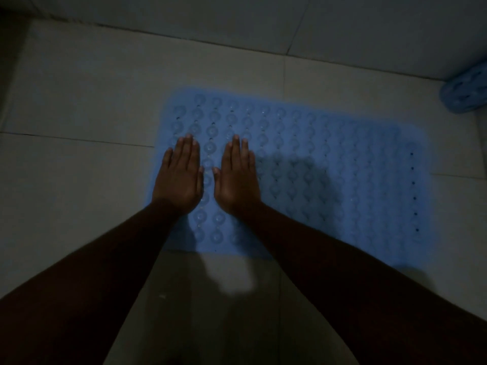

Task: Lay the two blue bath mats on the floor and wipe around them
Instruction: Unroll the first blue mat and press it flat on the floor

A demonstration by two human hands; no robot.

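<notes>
The blue mat point(342, 180) lies flat on the floor point(79, 101); pressed only at its left end, it could slide on the smooth tiles or lift at a far corner. The left hand point(179, 177) and right hand point(237, 177) rest on it palms down, grip released, fingers straight. The mat looks rubbery, with rows of round cups and small holes. The second mat point(463, 96) sits rolled by the wall and may spring back.

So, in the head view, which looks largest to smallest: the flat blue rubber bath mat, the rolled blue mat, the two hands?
1. Flat blue rubber bath mat.
2. Left hand and right hand: alike, not ranked.
3. Rolled blue mat: smallest as seen, but farther and cut off by the frame, so unsure.
</notes>
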